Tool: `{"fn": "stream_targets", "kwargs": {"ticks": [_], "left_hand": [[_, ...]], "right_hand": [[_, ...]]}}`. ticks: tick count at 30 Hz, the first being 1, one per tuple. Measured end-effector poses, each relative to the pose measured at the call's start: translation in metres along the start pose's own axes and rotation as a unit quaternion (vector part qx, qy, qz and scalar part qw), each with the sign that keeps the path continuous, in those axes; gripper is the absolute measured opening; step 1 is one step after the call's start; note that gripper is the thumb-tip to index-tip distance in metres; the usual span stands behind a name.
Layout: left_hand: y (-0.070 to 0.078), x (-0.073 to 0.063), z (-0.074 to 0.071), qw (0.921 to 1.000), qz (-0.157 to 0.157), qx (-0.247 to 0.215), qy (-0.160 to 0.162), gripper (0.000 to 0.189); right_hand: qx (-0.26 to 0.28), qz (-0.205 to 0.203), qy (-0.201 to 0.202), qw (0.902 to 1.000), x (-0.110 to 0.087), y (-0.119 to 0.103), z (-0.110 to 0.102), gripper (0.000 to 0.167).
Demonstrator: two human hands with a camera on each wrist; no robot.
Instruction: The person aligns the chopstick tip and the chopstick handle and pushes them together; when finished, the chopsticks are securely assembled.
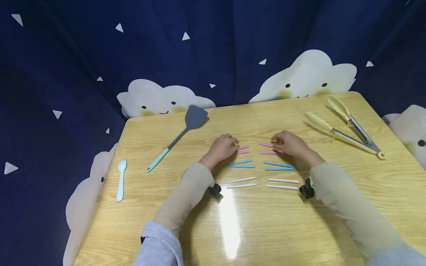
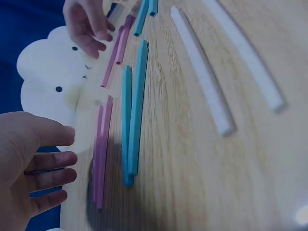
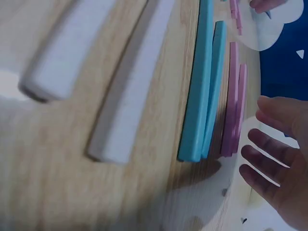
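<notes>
Lying nearest on the pale wood-grain table, four slim white sticks are forming two pairs, left and right; a pale blue spoon is resting far out to the left. Four slim blue sticks are lying beyond the white, paired likewise. Four slim pink sticks are making the farthest pairs. The left hand is hovering just beside the left pink pair, fingers spread, slightly bent, gripping nothing. The right hand is hovering beside the right pink pair, fingers parted, loosely curved, pinching nothing. In the head view, both hands are partly covering the pink outer ends. Each wrist view is cutting off its own hand at the edge; white sticks are blurring. Farther back, a grey spatula with mint handle and cream-and-metal tongs are lying before a navy cloud-print curtain.
</notes>
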State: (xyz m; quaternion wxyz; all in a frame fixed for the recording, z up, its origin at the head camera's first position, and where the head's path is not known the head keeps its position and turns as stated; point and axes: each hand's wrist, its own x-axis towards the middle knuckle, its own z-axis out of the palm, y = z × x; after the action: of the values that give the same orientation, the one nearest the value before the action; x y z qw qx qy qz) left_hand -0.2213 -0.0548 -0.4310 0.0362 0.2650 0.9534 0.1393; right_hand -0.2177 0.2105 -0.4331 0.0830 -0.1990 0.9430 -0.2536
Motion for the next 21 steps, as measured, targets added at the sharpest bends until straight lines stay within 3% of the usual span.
{"fn": "stream_targets", "kwargs": {"ticks": [7,21], "left_hand": [[0.007,0.012,0.004,0.9988,0.011,0.016,-0.046,0.019],[0.012,0.019,0.014,0.9962,0.006,0.083,-0.028,0.014]], "right_hand": [[0.016,-0.013,-0.036,0.9991,0.013,0.000,0.002,0.021],[-0.098,-0.030,-0.034,0.9941,0.024,-0.004,0.009,0.011]]}}
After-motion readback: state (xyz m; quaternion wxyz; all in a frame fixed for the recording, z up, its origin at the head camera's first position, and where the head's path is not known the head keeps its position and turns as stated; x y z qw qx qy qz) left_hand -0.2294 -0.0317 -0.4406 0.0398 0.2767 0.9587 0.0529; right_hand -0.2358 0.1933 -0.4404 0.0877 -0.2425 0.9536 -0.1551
